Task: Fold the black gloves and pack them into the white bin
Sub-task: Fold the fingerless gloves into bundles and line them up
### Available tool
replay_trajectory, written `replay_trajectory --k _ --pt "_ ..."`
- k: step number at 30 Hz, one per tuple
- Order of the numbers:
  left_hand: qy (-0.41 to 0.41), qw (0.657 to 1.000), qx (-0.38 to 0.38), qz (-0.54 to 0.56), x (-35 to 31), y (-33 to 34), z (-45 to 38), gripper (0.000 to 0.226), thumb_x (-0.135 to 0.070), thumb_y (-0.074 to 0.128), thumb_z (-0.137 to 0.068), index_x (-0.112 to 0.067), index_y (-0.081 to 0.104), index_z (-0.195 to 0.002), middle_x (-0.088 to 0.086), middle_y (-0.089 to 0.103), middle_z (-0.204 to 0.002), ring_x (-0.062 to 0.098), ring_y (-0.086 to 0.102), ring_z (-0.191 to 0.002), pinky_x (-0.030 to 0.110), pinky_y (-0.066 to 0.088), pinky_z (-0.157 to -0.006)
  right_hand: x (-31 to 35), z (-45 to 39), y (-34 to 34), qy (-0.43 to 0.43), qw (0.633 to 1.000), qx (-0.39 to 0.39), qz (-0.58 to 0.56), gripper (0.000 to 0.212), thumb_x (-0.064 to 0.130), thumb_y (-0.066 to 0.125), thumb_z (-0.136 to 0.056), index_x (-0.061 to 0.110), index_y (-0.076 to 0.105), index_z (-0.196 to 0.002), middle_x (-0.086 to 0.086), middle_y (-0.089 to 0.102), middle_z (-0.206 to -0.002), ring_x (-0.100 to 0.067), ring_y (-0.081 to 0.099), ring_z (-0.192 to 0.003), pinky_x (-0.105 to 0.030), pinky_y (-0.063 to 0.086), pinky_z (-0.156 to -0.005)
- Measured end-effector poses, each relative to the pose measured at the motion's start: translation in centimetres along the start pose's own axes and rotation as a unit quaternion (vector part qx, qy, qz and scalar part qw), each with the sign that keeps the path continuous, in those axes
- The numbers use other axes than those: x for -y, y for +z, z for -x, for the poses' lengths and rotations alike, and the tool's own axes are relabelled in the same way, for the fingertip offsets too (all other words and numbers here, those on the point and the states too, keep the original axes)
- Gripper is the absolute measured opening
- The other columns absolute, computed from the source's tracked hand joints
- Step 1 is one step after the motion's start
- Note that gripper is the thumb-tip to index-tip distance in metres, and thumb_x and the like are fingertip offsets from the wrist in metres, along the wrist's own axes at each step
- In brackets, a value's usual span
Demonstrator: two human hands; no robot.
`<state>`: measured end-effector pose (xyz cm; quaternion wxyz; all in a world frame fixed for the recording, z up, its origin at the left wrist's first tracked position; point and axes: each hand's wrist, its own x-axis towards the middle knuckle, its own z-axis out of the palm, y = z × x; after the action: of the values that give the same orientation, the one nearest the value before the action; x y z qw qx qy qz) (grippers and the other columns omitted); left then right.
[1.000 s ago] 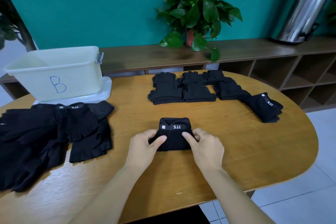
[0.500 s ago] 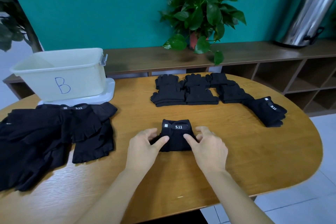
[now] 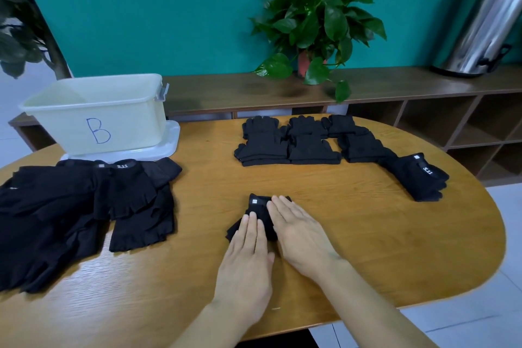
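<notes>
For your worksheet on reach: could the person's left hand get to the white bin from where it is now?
Probably yes. The left hand lies flat on the folded glove, and bare table runs toward the white bin, whose top is open; the loose gloves lie low beside that path.

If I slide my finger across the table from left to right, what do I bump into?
Unfolded glove pile → folded glove under both hands → lone folded glove near the right edge.

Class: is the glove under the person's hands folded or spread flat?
Folded: the glove forms a compact bundle, label on top, with the left hand and right hand pressing it flat.
</notes>
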<state>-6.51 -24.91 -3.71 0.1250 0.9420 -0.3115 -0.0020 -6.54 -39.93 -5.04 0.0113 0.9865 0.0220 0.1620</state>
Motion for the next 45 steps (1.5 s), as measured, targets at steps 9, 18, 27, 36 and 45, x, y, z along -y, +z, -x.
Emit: replay_trajectory --k 9,18,27,36,45 --pt "0.141 0.987 0.079 -0.007 5.4 -0.8 -2.5 0.077 -0.064 -0.013 -0.085 -0.026 -0.010 -0.152 -0.016 -0.021 -0.158 -0.005 -0.028 -0.140 0.022 -0.006 -0.121 3.9 3.3 0.3 0.153 0.985 -0.075 -0.020 0.053 0.028 0.035 -0.089 -0.003 0.067 -0.118 -0.022 0.068 -0.116 -0.031 0.067 -0.106 -0.038 0.057 -0.087" --pt "0.191 0.980 0.052 0.013 7.0 -0.9 -3.5 0.063 -0.054 0.007 -0.097 -0.028 0.001 -0.154 -0.016 -0.013 -0.160 -0.004 -0.023 -0.142 0.021 -0.008 -0.119 3.9 3.5 -2.6 0.163 0.986 -0.020 -0.010 0.051 0.033 0.034 -0.089 0.005 0.073 -0.107 -0.015 0.072 -0.106 -0.027 0.070 -0.097 -0.036 0.058 -0.072" --pt "0.087 0.987 -0.110 0.074 5.3 0.5 0.0 0.055 -0.047 0.027 -0.100 -0.019 0.054 -0.139 0.000 0.049 -0.145 0.017 0.048 -0.131 0.029 0.031 -0.111 -0.6 3.2 -2.1 -0.065 0.998 0.005 0.017 0.045 0.038 0.030 -0.100 0.025 0.056 -0.135 -0.007 0.046 -0.148 -0.023 0.031 -0.143 -0.035 0.021 -0.116" --pt "0.121 0.988 0.021 0.094 3.6 0.1 -2.0 0.087 -0.075 0.004 -0.078 -0.031 0.022 -0.151 -0.019 -0.001 -0.156 -0.001 0.000 -0.140 0.002 -0.010 -0.106 -1.4 4.7 -1.1 0.028 0.999 0.039 -0.001 0.062 0.043 0.007 -0.105 0.022 0.057 -0.135 -0.009 0.045 -0.148 -0.025 0.041 -0.138 -0.039 0.022 -0.109" --pt "0.186 0.978 0.054 0.077 -3.1 1.9 -7.6 0.092 -0.079 0.002 -0.077 -0.030 0.018 -0.153 -0.017 -0.003 -0.156 -0.005 -0.006 -0.142 0.009 -0.013 -0.110 -9.0 6.8 -1.6 0.099 0.995 0.033 0.005 0.058 0.041 0.011 -0.105 0.025 0.061 -0.131 -0.007 0.050 -0.145 -0.022 0.046 -0.135 -0.037 0.040 -0.110"
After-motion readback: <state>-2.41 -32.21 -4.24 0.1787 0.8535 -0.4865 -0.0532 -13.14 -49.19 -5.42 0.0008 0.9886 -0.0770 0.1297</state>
